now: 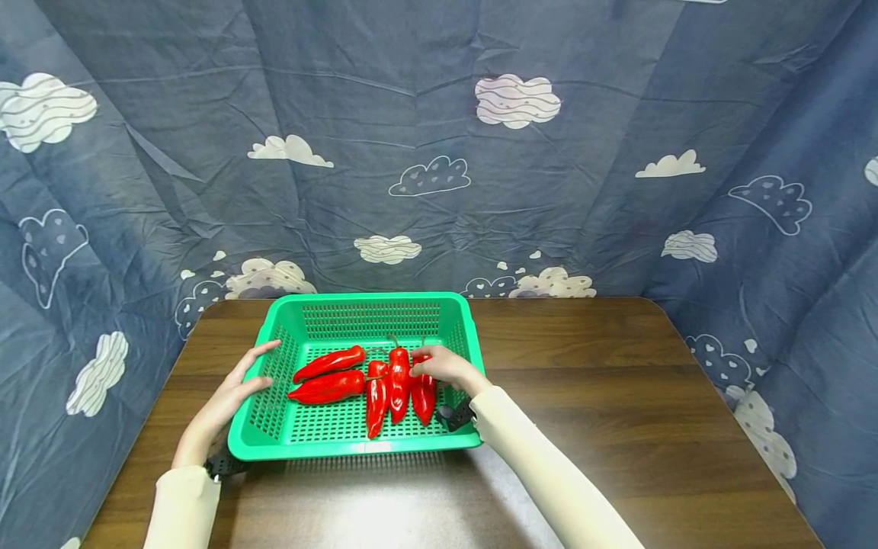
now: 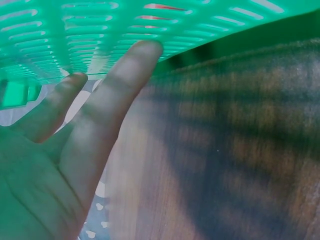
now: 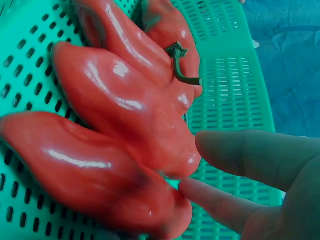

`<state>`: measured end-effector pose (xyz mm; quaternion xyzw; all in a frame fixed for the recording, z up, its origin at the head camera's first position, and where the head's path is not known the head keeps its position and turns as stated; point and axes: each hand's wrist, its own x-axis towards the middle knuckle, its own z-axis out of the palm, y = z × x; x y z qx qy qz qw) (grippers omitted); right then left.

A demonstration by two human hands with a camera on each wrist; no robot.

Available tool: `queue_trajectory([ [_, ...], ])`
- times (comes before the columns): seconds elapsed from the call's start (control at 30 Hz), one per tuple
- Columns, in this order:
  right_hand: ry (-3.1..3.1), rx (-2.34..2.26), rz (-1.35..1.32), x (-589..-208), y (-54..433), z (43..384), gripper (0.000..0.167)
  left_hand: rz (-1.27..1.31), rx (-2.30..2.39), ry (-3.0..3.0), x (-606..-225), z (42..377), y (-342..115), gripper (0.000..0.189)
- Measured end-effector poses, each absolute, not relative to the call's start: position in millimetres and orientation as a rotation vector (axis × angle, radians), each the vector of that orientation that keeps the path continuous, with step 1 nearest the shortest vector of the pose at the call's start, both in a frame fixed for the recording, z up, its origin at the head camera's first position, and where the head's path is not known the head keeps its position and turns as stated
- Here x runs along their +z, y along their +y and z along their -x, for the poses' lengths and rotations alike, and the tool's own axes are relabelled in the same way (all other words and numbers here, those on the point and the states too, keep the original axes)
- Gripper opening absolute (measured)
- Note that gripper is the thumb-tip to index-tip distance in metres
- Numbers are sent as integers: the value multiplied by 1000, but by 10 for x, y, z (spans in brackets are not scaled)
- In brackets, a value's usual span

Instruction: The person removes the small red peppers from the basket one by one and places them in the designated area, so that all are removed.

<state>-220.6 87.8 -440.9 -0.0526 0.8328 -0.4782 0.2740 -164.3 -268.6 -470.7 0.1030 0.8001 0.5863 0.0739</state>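
Observation:
Several glossy red peppers lie in a green perforated basket (image 1: pixel 363 450). Two, an upper red pepper (image 1: pixel 329 364) and a lower red pepper (image 1: pixel 328 387), lie sideways on the left; the others stand lengthwise on the right. My right hand (image 1: pixel 444 366) reaches over the rightmost pepper (image 1: pixel 423 400). Its fairly straight fingertips touch the stem end of the neighbouring pepper (image 3: pixel 120 100), beside the nearer pepper (image 3: pixel 85 170). At the basket's left side is my left hand (image 1: pixel 222 400), fingers spread and extended; in the left wrist view its fingertips (image 2: pixel 145 50) lie against the slotted wall.
The basket stands on a brown wooden table (image 1: pixel 583 396), left of its middle. Behind it and along both sides hangs a blue curtain (image 1: pixel 384 114) with white cloud prints. A black wrist strap (image 1: pixel 461 415) is on the right wrist.

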Motion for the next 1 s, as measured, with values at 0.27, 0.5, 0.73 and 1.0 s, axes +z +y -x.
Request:
queue_trajectory([
  [0.27,2283,-1269,170,-4451,890,2220,48,-240,1749,2359,-4691,1628,-2686,62],
  [0.5,2262,-1343,121,-4439,906,2224,48,-256,1762,2366,-4702,1634,-2683,62],
  [0.73,2211,-1347,117,-4449,895,2232,52,-285,1773,2388,-4717,1646,-2685,62],
  [1.0,2236,-1365,121,-4452,894,2234,50,-324,1770,2422,-4730,1646,-2686,61],
])
